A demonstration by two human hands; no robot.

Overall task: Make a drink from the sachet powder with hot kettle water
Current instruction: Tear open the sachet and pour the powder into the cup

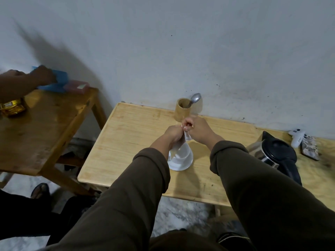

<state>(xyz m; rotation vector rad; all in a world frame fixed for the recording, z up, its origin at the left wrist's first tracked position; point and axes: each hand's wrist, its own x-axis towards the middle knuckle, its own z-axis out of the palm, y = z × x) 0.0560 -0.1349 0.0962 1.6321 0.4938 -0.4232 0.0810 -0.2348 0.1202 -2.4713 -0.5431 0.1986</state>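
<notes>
My left hand [174, 133] and right hand [194, 128] both pinch the sachet [185, 135] above the white cup [183, 156]. My fingers hide most of the sachet, so whether its top is torn is unclear.

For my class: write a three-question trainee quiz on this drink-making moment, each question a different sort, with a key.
1. True or false: the spoon lies flat on the table.
2. What do both hands pinch above the white cup?
3. The kettle stands: A) left of the cup, B) right of it, C) behind it.

Key: 1. False, it stands in the wooden holder. 2. The sachet, between left hand and right hand. 3. B.
</notes>
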